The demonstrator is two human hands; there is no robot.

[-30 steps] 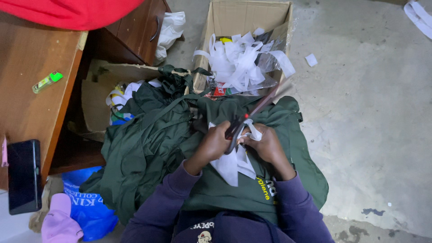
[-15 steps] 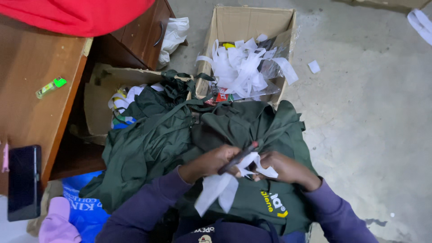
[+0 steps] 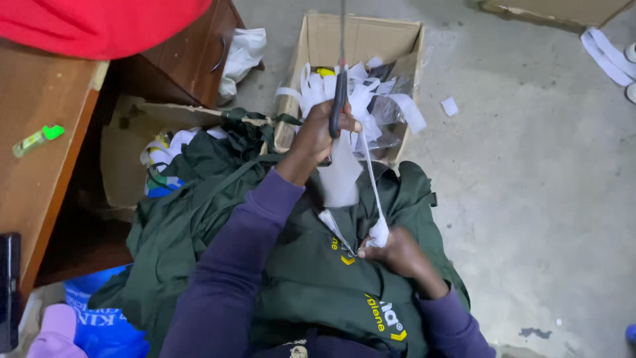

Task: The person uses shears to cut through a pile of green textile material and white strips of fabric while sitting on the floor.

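My left hand (image 3: 317, 138) is raised above a dark green garment (image 3: 301, 285) and grips dark-handled scissors (image 3: 339, 99) that point upward. A white paper strip (image 3: 371, 182) stretches from that hand down to my right hand (image 3: 399, 255). My right hand rests on the garment and pinches the strip's lower end beside a yellow print. A wider white sheet (image 3: 339, 179) hangs under my left hand. More dark green garments (image 3: 179, 219) are heaped to the left.
An open cardboard box (image 3: 361, 30) full of white paper strips (image 3: 397, 106) stands on the concrete floor ahead. A second box (image 3: 122, 159) lies left, beside a wooden desk (image 3: 40, 86) with a green marker (image 3: 36, 139), red cloth (image 3: 99, 23) and a phone (image 3: 8, 285). A blue bag (image 3: 106, 325) sits low left.
My left hand has lifted from the garment up toward the box with the scissors, pulling the white strip taut. My right hand has stayed on the garment, holding the strip's end.
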